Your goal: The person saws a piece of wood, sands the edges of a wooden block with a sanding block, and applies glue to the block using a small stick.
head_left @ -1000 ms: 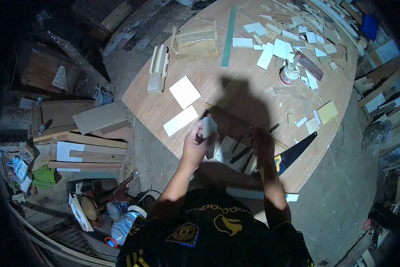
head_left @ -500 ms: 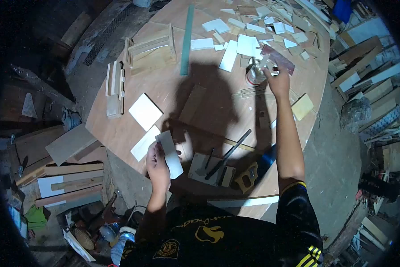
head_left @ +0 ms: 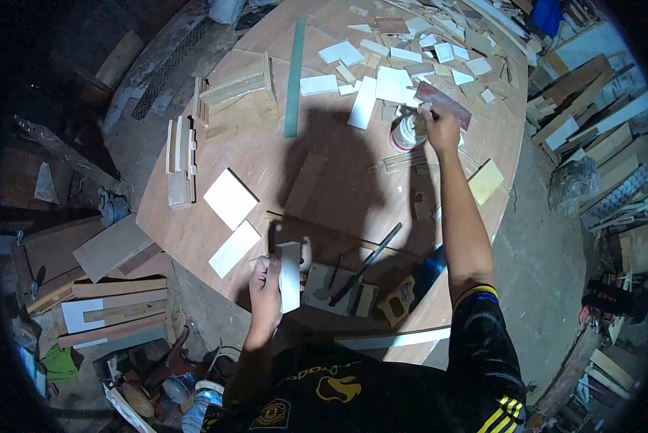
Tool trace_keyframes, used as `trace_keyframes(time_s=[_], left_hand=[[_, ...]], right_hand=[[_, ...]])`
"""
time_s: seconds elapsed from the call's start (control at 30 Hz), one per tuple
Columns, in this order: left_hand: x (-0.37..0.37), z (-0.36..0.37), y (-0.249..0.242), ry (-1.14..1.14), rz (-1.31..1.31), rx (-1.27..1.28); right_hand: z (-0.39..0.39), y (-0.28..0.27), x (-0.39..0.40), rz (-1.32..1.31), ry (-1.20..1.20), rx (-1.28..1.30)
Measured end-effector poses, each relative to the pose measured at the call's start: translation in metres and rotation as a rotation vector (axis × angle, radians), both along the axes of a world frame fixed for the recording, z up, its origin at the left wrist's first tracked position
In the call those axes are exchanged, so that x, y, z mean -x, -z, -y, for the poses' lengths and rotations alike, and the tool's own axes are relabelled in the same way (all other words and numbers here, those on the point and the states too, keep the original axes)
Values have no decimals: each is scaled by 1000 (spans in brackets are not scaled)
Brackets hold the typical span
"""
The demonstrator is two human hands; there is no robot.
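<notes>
Near the table's front edge, my left hand [head_left: 267, 286] is closed around a white rectangular block [head_left: 289, 277] that stands on end. My right hand [head_left: 443, 130] reaches to the back right, with its fingers pinched at the mouth of a small glass jar [head_left: 408, 133]; what they hold is too small to make out. A dark red board [head_left: 450, 105] lies just behind that hand. Left of my left hand, a white square piece [head_left: 231, 199] and a white rectangular piece [head_left: 234, 250] rest on the table [head_left: 208, 155].
Many wood offcuts [head_left: 392, 85] cover the table's back right. A green strip [head_left: 295, 79] lies at the back, left of centre, beside a wooden frame [head_left: 241, 101]. A dark bar [head_left: 367, 263] and a yellow-handled saw [head_left: 397, 302] lie near the front edge.
The white block in my left hand has turned more upright and moved slightly right. My right hand has come down to the jar's mouth. The view has shifted a little.
</notes>
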State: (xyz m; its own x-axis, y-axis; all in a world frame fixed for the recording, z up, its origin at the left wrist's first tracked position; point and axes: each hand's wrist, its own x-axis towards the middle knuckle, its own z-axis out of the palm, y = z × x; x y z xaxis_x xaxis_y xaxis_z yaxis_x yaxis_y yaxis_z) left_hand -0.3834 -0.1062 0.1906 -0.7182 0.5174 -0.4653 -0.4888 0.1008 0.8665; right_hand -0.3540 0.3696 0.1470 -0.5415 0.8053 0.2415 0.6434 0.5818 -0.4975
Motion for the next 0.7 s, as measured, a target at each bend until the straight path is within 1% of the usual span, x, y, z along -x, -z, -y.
trace_keyframes(time_s=[0.03,0.07,0.13,0.17,0.2,0.27,0.3,0.33,0.4,0.43,0.47,0.5,0.53,0.6,0.67,0.7], left_hand=[[-1,-4,-3,-38,100,-9],[-1,-9,-6,-74,202,-15],[-2,-19,0,-73,215,-9],[-2,-24,2,-79,227,-6],[-4,-31,4,-75,229,-7],[-6,-44,7,-89,260,-64],[-6,-47,9,-50,266,-62],[-5,-50,13,-54,269,-59],[-2,-57,22,20,278,-107],[-4,-61,22,0,294,-46],[-2,-61,26,0,297,-40],[0,-58,34,54,299,-60],[2,-57,42,105,301,-81],[1,-60,50,102,259,-29],[-1,-60,69,91,219,29],[1,-61,89,108,111,46]], right_hand=[[2,5,-5,-90,-16,-10],[7,3,-8,-89,-11,-9],[17,0,-12,-138,7,14],[22,1,-13,-247,-72,20],[25,0,-15,-245,-68,18],[40,-7,-20,-117,-204,-29],[51,-13,-22,-136,-279,38],[60,-13,-23,-87,-287,-10],[79,-20,-25,-139,-367,5],[87,-22,-27,-96,-395,15],[96,-22,-29,-52,-422,26],[110,-14,-27,-192,-431,109],[122,-8,-28,-191,-431,114],[151,-15,-28,-257,-614,13],[173,-22,-30,-228,-657,21],[182,-23,-29,-200,-696,17]])
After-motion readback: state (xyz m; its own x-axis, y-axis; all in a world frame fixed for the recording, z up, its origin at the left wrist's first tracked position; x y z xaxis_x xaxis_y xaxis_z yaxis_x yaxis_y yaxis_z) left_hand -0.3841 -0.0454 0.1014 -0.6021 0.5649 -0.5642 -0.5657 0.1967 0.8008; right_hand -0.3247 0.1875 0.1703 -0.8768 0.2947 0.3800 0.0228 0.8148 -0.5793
